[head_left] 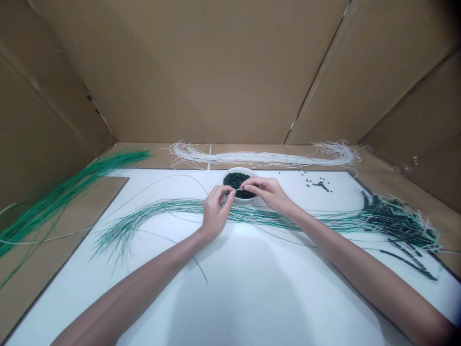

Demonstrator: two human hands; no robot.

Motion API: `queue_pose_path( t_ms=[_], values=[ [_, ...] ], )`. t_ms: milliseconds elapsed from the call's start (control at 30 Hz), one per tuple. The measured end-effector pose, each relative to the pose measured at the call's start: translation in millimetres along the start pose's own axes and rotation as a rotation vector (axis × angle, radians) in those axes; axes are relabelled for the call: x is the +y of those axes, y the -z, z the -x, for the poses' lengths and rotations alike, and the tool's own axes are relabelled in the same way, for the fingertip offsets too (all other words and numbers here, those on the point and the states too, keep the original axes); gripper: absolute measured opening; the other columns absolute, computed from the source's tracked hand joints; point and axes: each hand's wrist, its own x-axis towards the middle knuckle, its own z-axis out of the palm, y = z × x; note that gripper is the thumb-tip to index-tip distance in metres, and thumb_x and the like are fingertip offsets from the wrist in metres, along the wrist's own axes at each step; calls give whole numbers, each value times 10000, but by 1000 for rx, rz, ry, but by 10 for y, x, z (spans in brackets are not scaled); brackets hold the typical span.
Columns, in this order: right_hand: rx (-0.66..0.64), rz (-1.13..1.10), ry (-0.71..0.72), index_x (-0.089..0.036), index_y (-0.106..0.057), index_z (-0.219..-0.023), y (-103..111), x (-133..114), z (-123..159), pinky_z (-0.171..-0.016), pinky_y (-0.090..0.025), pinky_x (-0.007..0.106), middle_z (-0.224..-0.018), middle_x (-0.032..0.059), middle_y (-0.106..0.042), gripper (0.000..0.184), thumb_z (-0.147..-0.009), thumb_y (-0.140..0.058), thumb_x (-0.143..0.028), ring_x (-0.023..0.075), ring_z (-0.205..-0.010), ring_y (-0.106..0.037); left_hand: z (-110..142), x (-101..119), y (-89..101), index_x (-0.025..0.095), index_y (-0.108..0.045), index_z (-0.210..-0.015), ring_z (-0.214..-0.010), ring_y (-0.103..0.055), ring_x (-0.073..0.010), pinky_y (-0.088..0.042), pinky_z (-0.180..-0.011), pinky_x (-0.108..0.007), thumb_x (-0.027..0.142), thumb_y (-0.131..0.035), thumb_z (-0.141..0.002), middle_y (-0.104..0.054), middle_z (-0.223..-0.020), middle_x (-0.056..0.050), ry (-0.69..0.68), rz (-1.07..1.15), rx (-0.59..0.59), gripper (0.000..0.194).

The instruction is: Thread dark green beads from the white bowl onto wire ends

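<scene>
Above a white bowl (248, 202) of small dark green beads (235, 179), both of my hands meet at their fingertips. My left hand (216, 210) is closed in a pinch on a thin, pale green strand (238, 189), whose short end points towards the other hand. The thumb and forefinger of my right hand (269, 192) are pinched at that end; whatever is between them is too small to make out. Behind and under my wrists runs a long bundle of green and white strands (180, 205), with many dark beaded ends (392, 216) at the right.
A bunch of green strands (61, 197) lies at the left on cardboard. White strands (262, 157) stretch along the back, behind the bowl. Several loose beads (320, 184) are scattered on the white board (230, 288), right of the bowl. Cardboard walls (201, 72) enclose the workspace.
</scene>
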Motion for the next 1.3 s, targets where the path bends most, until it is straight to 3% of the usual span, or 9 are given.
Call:
queue_pose_path(
  t_ms=[933, 1300],
  values=[
    [18, -21, -5, -164, -660, -773, -3, -4, 3, -709, -443, 260, -814, 37, -657, 191, -735, -571, -328, 150, -766, -588, 1, 11, 7, 170, -569, -794, -564, -374, -76, -325, -559, -194, 245, -493, -803, -485, -667, 21, -40, -10, -4, 107],
    [-120, 315, 231, -178, -637, -796, 85, -126, -2, -715, -433, 265, -826, 40, -647, 184, -816, -469, -252, 147, -784, -570, 12, 3, -2, 172, -568, -766, -585, -427, -80, -343, -565, -196, 232, -512, -789, -516, -684, 11, -72, -9, 10, 85]
  ],
)
